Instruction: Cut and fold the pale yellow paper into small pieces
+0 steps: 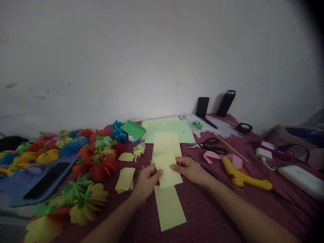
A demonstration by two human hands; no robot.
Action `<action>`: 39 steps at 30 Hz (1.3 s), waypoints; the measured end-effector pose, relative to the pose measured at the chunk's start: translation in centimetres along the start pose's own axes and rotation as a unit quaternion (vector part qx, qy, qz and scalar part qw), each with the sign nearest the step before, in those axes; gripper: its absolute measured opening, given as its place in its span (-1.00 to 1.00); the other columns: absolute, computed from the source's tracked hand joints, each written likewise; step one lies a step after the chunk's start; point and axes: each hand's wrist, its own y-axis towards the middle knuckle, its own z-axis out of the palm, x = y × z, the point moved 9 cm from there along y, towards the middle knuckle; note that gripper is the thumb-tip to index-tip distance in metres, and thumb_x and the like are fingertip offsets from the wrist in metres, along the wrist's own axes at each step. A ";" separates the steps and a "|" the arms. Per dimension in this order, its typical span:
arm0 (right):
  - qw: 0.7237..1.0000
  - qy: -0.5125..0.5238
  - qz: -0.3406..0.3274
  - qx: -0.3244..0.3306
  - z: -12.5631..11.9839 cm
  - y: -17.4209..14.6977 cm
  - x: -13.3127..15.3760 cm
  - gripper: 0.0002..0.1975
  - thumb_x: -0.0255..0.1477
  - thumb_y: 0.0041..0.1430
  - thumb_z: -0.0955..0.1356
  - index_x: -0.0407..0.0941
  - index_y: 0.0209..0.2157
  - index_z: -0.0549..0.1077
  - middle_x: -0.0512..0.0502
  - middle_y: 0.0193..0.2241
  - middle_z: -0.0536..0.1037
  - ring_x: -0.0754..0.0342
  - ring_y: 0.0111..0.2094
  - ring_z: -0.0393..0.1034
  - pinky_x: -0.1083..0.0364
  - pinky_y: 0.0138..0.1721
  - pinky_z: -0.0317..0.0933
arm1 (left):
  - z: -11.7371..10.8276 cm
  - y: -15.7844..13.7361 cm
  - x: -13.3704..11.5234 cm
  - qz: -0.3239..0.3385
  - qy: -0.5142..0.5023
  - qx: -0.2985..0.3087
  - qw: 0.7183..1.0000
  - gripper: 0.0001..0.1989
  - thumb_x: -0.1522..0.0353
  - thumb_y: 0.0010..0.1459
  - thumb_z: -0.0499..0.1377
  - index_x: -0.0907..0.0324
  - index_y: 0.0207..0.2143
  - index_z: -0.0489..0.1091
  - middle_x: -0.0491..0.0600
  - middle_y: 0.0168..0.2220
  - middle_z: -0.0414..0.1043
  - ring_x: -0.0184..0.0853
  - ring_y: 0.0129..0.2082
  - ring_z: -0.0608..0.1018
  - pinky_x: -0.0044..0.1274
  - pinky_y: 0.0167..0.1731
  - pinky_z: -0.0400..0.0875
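My left hand [148,180] and my right hand [189,170] pinch a small pale yellow paper rectangle [168,173] by its opposite sides. It overlaps two other yellow pieces from my viewpoint. Beyond it a yellow paper strip [166,143] reaches toward the light green sheet [168,130]. Nearer to me lies another yellow paper piece [170,209], flat on the dark red woven cloth [202,216]. Beside my left hand rests a small stack of yellow paper pieces [125,180]. Black-handled scissors [211,145] lie beyond my right hand.
Colourful pumpkin-like paper shapes [103,165] crowd the left, near a dark phone [47,180]. To the right lie a yellow glue gun [243,177], a wooden stick [231,147] and a white power adapter [301,180]. Clear glue sticks [222,128] and a black bottle [226,103] are near the wall.
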 end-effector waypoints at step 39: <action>0.995 -0.091 0.033 -0.023 -0.1 -0.3 -0.4 -0.63 -0.16 -0.05 0.26 -0.18 -0.65 0.29 0.09 -0.71 0.26 0.25 -0.65 0.10 0.23 -0.59 -0.03 | -0.8 -0.8 -0.3 -0.021 -0.071 -0.072 0.995 -0.41 0.35 -0.14 0.21 0.18 -0.02 0.10 0.02 -0.30 0.44 -0.31 -0.36 0.47 -0.50 -0.40 0.37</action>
